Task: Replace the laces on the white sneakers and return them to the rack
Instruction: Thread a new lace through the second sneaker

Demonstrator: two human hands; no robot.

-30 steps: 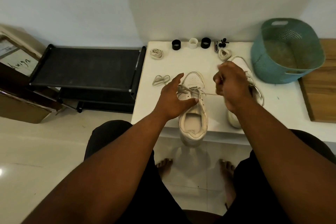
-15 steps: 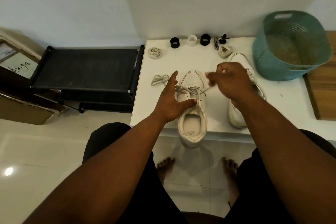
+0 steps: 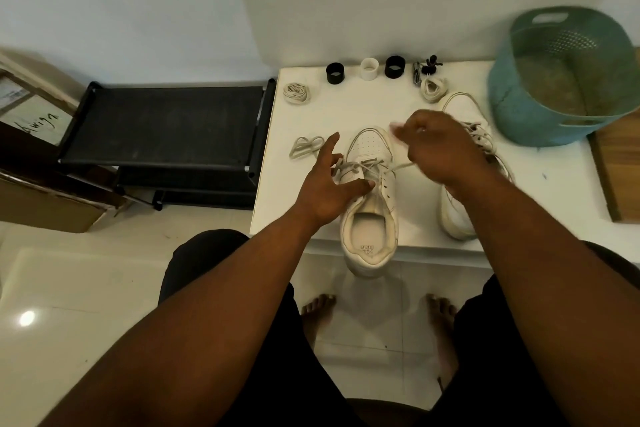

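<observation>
A single wide-angle view from the person's head looks forward and steeply down. Both forearms reach away from the camera over the lap toward a white tabletop [image 3: 346,107] close in front, a wall rising behind it.

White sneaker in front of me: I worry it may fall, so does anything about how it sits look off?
Yes. The white leather sneaker sits with its heel past the front edge of the white table, over the floor. The left hand steadies it; the right hand pulls its lace.
</observation>
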